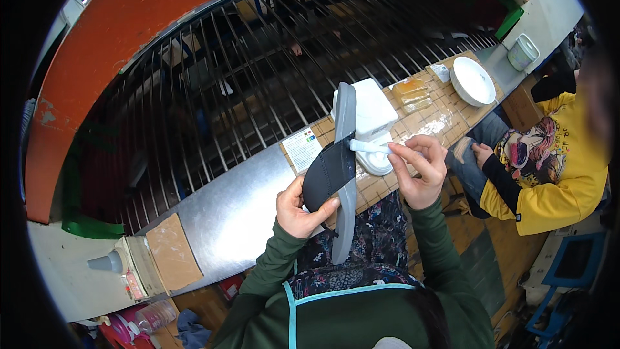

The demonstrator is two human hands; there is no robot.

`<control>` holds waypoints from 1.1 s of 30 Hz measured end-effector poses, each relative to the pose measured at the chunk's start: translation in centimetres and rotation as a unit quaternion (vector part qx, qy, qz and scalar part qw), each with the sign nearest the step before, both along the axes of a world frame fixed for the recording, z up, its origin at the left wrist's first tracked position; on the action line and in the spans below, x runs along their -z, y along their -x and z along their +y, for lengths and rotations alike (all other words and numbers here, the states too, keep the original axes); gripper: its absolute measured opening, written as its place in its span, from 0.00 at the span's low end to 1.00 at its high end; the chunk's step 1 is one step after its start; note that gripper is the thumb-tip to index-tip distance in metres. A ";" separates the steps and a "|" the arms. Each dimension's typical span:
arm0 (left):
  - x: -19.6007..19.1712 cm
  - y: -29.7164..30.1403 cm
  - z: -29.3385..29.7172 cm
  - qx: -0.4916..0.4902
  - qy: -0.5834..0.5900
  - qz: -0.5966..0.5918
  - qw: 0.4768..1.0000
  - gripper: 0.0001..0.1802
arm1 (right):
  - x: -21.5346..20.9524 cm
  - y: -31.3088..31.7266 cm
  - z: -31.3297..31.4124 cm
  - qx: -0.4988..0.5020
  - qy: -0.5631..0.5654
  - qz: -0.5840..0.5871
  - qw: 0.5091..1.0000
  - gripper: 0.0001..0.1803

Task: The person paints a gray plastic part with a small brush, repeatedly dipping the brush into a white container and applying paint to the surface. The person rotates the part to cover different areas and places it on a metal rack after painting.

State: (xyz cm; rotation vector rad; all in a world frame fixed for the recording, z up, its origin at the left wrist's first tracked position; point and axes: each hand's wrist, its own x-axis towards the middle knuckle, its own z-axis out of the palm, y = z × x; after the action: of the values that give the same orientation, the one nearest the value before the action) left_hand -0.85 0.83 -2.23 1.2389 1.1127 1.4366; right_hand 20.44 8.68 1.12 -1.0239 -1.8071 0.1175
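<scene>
My left hand (298,209) grips a grey slide sandal (345,174) by its black strap (329,171), holding it on edge in front of me. My right hand (420,168) pinches a small white brush-like tool (369,146) whose tip touches the strap's edge. Right behind the sandal, a white container (373,119) stands on the tan work board (426,113).
A metal ledge (232,210) runs along a dark wire-rack conveyor (258,84) with an orange frame (97,58). A white bowl (472,81) and white tub (522,52) sit at the far right. A seated person in a yellow top (549,168) is on my right.
</scene>
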 end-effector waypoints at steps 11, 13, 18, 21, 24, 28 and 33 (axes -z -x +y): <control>-0.6 0.0 0.2 0.012 0.007 0.018 1.000 0.20 | -0.6 -0.3 0.2 0.007 -0.029 -0.036 0.999 0.14; -0.6 0.1 0.1 0.012 0.010 0.017 1.000 0.20 | -0.6 -0.3 0.1 0.001 -0.028 -0.035 0.999 0.14; -0.7 0.2 0.3 0.015 0.014 0.018 1.000 0.20 | -0.5 -0.5 0.3 -0.012 -0.025 -0.043 0.999 0.15; -0.7 0.4 0.4 0.025 0.014 0.016 0.999 0.19 | -0.5 -0.6 0.4 -0.019 -0.022 -0.049 0.998 0.15; -0.8 0.5 0.4 0.028 0.014 0.004 0.999 0.18 | -0.4 -0.7 0.5 -0.027 -0.017 -0.048 0.998 0.16; -0.7 0.6 0.3 0.029 0.016 -0.011 0.999 0.20 | -0.3 -0.7 0.3 -0.035 -0.013 -0.049 0.998 0.16; -0.6 0.8 0.4 0.022 0.002 -0.006 1.000 0.21 | -0.4 -1.0 0.2 -0.047 -0.003 -0.055 0.997 0.16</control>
State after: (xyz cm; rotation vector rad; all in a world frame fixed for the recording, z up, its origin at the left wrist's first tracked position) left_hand -1.66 1.23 -1.61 1.2440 1.0734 1.4052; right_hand 21.39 8.89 1.47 -0.9586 -1.9555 0.1146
